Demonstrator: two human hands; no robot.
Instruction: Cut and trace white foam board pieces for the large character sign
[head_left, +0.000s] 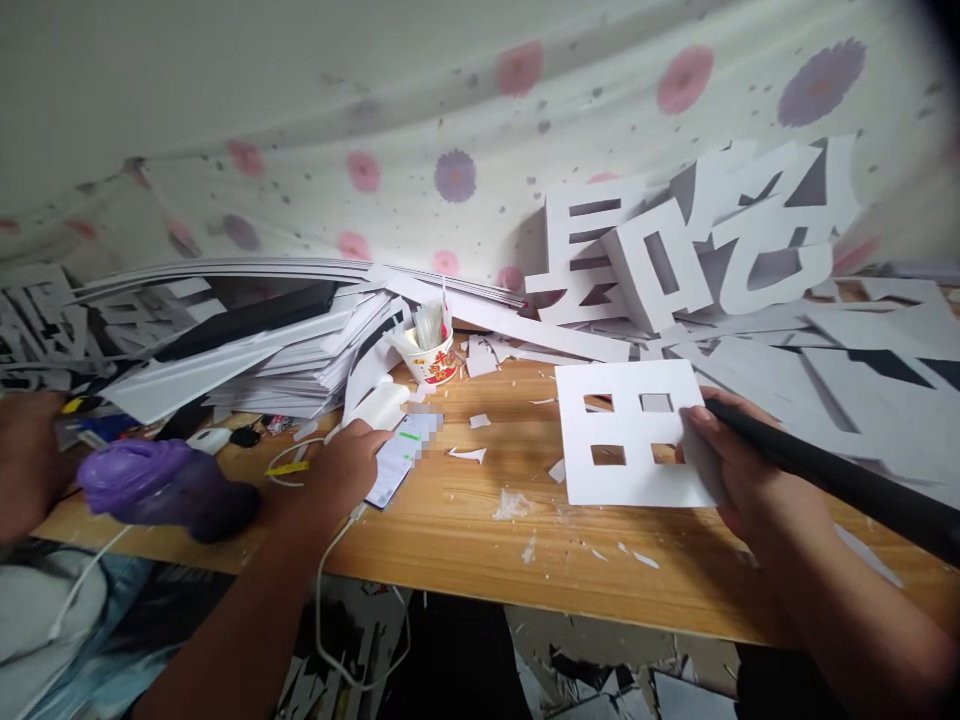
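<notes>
My left hand (341, 468) is on the near-left edge of a phone (401, 460) lying on the table, its fingers bent and close together beside a white block-shaped object (377, 403). A white cable runs from the phone's lower end. My right hand (739, 460) grips a white board (634, 480) with four rectangular openings, tilted up above the table, thumb on its face. A long black tool (832, 465) also lies across that hand, its tip by the thumb; its far end leaves the view at the right.
A paper cup (435, 362) of sticks stands behind the phone. Stacked boards (300, 370) lie left, cut white letters (652, 250) right. A purple bottle (165, 485) lies near another person's hand (30, 460). Scraps dot the wooden table (465, 540).
</notes>
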